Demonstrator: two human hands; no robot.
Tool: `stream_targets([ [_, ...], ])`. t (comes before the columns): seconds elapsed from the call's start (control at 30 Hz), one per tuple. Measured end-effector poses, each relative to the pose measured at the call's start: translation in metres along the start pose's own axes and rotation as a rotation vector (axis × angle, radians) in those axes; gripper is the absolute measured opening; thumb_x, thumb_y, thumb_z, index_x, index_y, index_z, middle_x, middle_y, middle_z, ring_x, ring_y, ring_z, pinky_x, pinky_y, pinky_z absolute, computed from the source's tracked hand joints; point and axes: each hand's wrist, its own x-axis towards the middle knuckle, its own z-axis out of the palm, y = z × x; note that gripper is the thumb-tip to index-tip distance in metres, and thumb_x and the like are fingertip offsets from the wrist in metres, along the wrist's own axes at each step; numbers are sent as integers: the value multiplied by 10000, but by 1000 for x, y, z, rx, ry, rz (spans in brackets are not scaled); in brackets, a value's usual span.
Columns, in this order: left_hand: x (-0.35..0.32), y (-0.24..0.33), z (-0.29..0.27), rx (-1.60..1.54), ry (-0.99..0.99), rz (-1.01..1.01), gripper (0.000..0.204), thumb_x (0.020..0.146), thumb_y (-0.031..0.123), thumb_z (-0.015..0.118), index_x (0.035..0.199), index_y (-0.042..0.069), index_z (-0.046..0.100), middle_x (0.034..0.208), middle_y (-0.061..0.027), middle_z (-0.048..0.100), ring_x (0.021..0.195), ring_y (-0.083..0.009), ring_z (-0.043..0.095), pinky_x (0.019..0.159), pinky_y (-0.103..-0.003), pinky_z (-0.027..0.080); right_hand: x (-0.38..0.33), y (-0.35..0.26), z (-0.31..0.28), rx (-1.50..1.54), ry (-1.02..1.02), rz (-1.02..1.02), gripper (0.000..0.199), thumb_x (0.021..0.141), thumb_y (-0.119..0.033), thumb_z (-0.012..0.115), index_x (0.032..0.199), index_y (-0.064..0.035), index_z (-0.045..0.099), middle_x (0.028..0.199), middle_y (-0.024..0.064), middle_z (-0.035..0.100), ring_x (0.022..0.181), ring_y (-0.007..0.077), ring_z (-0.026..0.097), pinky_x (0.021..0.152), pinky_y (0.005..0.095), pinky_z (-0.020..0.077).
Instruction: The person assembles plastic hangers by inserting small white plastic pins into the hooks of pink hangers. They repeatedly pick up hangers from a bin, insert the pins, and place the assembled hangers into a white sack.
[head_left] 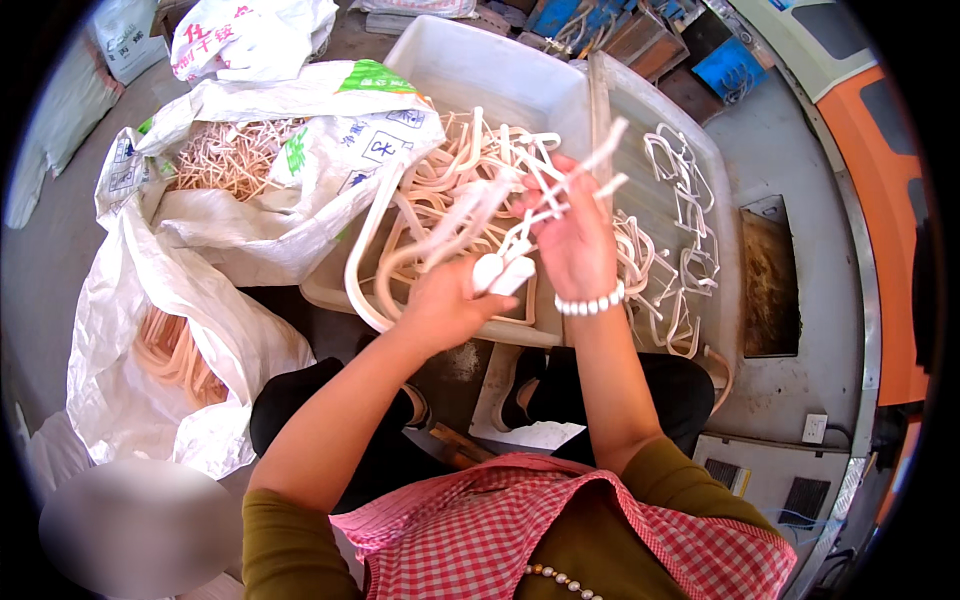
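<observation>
Head view, the only one we have: both hands are up over the white plastic tub [470, 75], working a tangle of cream plastic hanger pieces.

Our left hand [448, 303] is closed around the lower end of a curved hanger frame [372, 262]; the frame loops out to the left of the fist and back up toward the tub. Our right hand [572, 243] is closed on a cluster of thin white clip strips [560, 190]. The strips fan up and out past the fingertips, and a couple of stubby white ends [500, 272] sit just between the two hands.

Handling, our read: parts look light, thin and springy, stiff enough to hold shape but likely to flex and snag on each other. Smooth plastic, so probably a bit slippery. Best hold looks like the thick curved section, not the thin prongs, which could snap.

More loose pieces [450, 185] fill the tub under the hands. Separated white hooks [680, 190] lie on the grey tray [640, 120] to the right. Woven sacks [190, 300] on the left hold more cream parts.
</observation>
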Motion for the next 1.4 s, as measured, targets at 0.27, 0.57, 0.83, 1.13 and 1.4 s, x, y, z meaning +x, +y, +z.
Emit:
stream_targets([
  [0.27,-6,17,5,-717,-202,-35,341,771,16,728,1078,30,579,930,-7,632,842,-85,586,742,-256,479,-22,3,-26,90,92,166,340,985,-320,429,1245,-102,455,1007,86,604,930,193,600,847,359,499],
  [0.57,4,22,-18,-710,32,-78,290,794,42,708,1066,25,611,990,-43,646,888,-131,608,768,-271,487,-52,32,-2,-920,136,-366,239,926,-137,553,1128,-26,614,916,66,579,800,159,582,677,288,495],
  [0.83,-8,26,-19,114,87,-88,412,707,240,769,1028,24,628,839,-138,668,813,-254,638,754,-363,482,-13,-7,-6,-1244,172,-306,310,919,-291,560,800,-11,620,695,79,616,592,182,579,555,305,466],
  [1.13,-12,39,-42,-850,-77,-69,235,767,36,698,970,21,582,820,-74,650,737,-157,631,686,-286,504,-15,7,-42,-1114,53,-5,400,888,-374,576,966,16,616,929,133,636,769,218,602,713,316,495],
  [1.4,-15,37,-35,-826,-261,-134,227,753,126,697,924,22,591,729,-31,598,626,-111,578,586,-254,469,-1,5,1,-1553,-442,-859,420,663,-52,712,1056,-63,564,1086,132,585,1025,306,565,940,420,425],
])
